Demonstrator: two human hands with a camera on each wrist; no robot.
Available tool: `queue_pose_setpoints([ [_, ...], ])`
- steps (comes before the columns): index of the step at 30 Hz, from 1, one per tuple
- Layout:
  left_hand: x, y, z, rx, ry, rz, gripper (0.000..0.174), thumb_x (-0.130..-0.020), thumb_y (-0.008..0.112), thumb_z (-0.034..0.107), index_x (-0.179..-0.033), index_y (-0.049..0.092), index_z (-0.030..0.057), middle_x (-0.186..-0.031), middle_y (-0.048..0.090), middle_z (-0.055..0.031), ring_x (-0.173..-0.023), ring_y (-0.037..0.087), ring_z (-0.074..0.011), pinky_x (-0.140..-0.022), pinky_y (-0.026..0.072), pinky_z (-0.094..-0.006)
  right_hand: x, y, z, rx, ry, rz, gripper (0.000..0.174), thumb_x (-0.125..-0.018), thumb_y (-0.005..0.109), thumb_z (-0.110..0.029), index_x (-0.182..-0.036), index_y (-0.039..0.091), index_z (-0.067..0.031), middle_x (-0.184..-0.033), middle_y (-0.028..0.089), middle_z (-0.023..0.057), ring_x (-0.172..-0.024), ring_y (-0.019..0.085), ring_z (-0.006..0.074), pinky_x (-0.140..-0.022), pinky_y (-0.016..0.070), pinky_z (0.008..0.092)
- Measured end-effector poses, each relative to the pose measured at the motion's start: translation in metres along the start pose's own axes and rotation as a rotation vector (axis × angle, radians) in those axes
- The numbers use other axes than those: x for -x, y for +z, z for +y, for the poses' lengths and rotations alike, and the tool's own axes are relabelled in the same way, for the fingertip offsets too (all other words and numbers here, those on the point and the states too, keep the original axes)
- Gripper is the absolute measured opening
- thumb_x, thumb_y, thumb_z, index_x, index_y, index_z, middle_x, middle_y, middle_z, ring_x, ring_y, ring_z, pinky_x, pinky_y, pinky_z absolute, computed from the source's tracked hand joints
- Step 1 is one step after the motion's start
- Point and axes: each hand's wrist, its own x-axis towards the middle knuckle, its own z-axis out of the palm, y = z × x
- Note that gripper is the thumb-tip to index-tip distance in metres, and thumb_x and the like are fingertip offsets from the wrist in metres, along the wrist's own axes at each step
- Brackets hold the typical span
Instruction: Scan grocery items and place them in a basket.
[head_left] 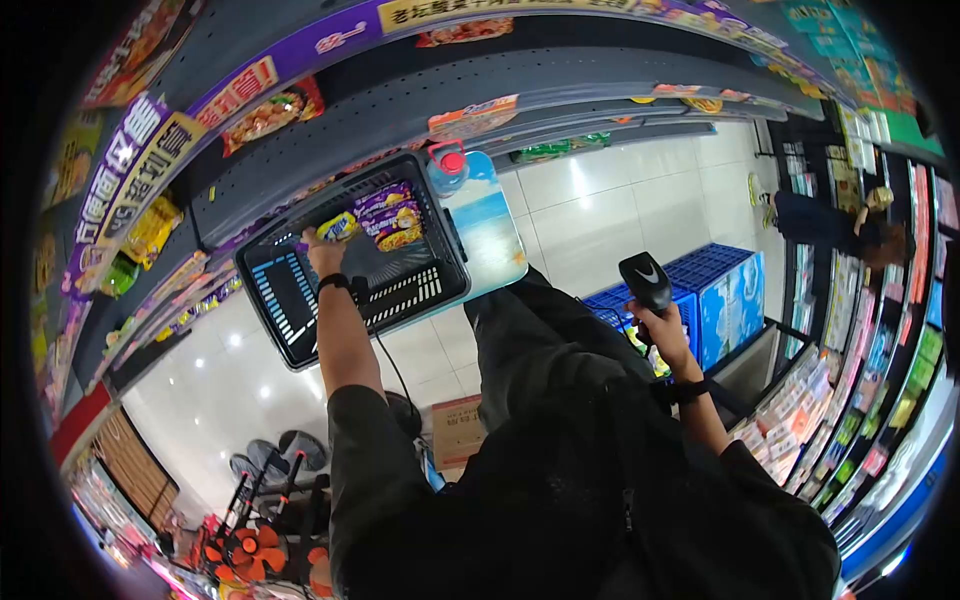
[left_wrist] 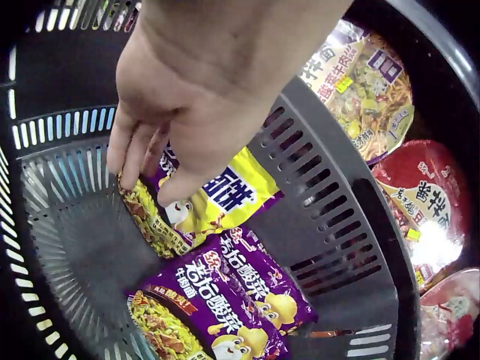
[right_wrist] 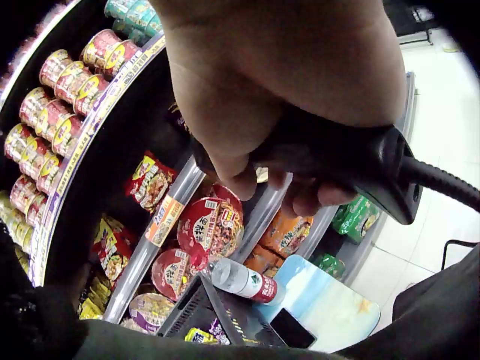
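My left hand [head_left: 326, 258] reaches down into a black shopping basket [left_wrist: 75, 232]. Its fingers and thumb grip the end of a yellow-and-purple instant noodle packet [left_wrist: 238, 193], partly hidden beneath the hand. Beside it in the basket lie more purple noodle packets [left_wrist: 217, 300], overlapping one another. Off to the right, my right hand [head_left: 664, 330] holds a black barcode scanner [head_left: 645, 280] by its handle, fingers wrapped round it. In the right wrist view the scanner's cable [right_wrist: 442, 182] runs out from the handle's end.
A blue patterned board [head_left: 490, 235] beside the basket carries a red-capped bottle [head_left: 449, 170]; a phone [right_wrist: 292, 328] lies by the basket. Noodle shelves [head_left: 370, 105] rise in front. Blue crates [head_left: 690, 265], a cardboard box [head_left: 458, 430] and another person [head_left: 830, 222] are around.
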Motion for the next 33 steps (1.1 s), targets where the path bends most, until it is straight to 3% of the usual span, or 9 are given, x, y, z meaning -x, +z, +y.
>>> queue_pose_setpoints([
  [4,-0.013,0.011,-0.017,0.054,-0.279,-0.357,0.069,-0.066,0.084,0.015,-0.126,0.050,0.0092,-0.108,0.070,-0.0239,-0.103,0.067,-0.0409,-0.087,0.0533,-0.0458,0.004,0.013,-0.013,0.051,-0.006,-0.017,0.010,-0.086,0.074,-0.014,-0.086,0.070,-0.0054,-0.065,0.060,-0.0025,-0.054,0.052,0.0048,-0.048,0.0377,0.0236],
  [6,-0.008,0.006,-0.012,-0.019,-0.049,-0.016,0.064,-0.068,0.085,0.018,-0.123,0.053,0.0067,-0.106,0.070,-0.0244,-0.100,0.068,-0.0404,-0.084,0.0542,-0.0452,-0.004,0.015,-0.010,0.084,-0.036,-0.031,0.009,-0.085,0.075,-0.013,-0.085,0.070,-0.0058,-0.066,0.060,-0.0028,-0.056,0.053,0.0051,-0.050,0.0392,0.0237],
  [9,0.006,-0.003,-0.010,-0.018,0.047,0.115,0.057,-0.071,0.085,0.020,-0.118,0.056,0.0047,-0.103,0.070,-0.0256,-0.098,0.068,-0.0419,-0.083,0.0543,-0.0452,-0.011,0.014,-0.014,0.071,-0.033,-0.065,0.009,-0.085,0.075,-0.013,-0.088,0.071,-0.0056,-0.067,0.062,-0.0024,-0.055,0.053,0.0052,-0.050,0.0396,0.0235],
  [13,0.053,-0.015,-0.012,0.038,0.104,0.170,0.044,-0.075,0.081,0.019,-0.108,0.058,0.0024,-0.096,0.069,-0.0272,-0.095,0.067,-0.0446,-0.080,0.0534,-0.0481,0.008,0.011,-0.013,0.087,-0.089,-0.080,0.013,-0.085,0.076,-0.018,-0.087,0.071,-0.0054,-0.067,0.062,-0.0013,-0.054,0.052,0.0054,-0.049,0.0394,0.0229],
  [16,0.075,-0.046,-0.002,0.089,0.155,0.260,0.034,-0.080,0.077,0.022,-0.099,0.058,0.0018,-0.079,0.067,-0.0264,-0.080,0.066,-0.0464,-0.068,0.0509,-0.0518,0.005,0.015,-0.008,0.086,-0.083,-0.077,0.016,-0.083,0.078,-0.019,-0.086,0.070,-0.0051,-0.067,0.062,-0.0004,-0.053,0.052,0.0056,-0.048,0.0388,0.0226],
  [23,0.193,-0.178,0.067,0.358,0.228,0.312,0.022,-0.086,0.073,0.010,-0.096,0.058,-0.0021,-0.079,0.066,-0.0215,-0.074,0.070,-0.0363,-0.063,0.0521,-0.0402,0.010,0.034,-0.049,0.075,-0.249,-0.139,0.021,-0.082,0.080,-0.023,-0.083,0.068,-0.0060,-0.066,0.062,-0.0002,-0.052,0.052,0.0058,-0.047,0.0402,0.0241],
  [25,0.226,-0.195,0.069,0.421,0.426,0.393,0.016,-0.087,0.071,0.009,-0.094,0.059,0.0016,-0.078,0.067,-0.0205,-0.071,0.067,-0.0399,-0.064,0.0499,-0.0417,0.012,0.041,-0.053,0.171,-0.293,-0.137,0.020,-0.082,0.080,-0.022,-0.082,0.069,-0.0058,-0.066,0.063,-0.0006,-0.053,0.053,0.0050,-0.049,0.0419,0.0231],
  [29,0.288,-0.235,0.097,0.672,0.383,0.104,0.010,-0.086,0.070,0.004,-0.088,0.061,0.0000,-0.077,0.068,-0.0141,-0.068,0.066,-0.0193,-0.064,0.0495,-0.0299,0.028,0.079,-0.079,-0.033,-0.279,-0.313,0.015,-0.086,0.077,-0.019,-0.089,0.070,-0.0057,-0.068,0.063,-0.0021,-0.057,0.055,0.0047,-0.053,0.0431,0.0219],
  [33,0.326,-0.245,0.130,1.090,0.424,-0.179,0.012,-0.087,0.069,0.000,-0.095,0.060,-0.0021,-0.084,0.071,-0.0085,-0.075,0.067,-0.0144,-0.071,0.0519,-0.0268,0.044,0.114,-0.102,-0.217,-0.306,-0.508,0.015,-0.092,0.071,-0.014,-0.103,0.068,-0.0040,-0.076,0.063,-0.0018,-0.062,0.056,0.0061,-0.055,0.0446,0.0226],
])
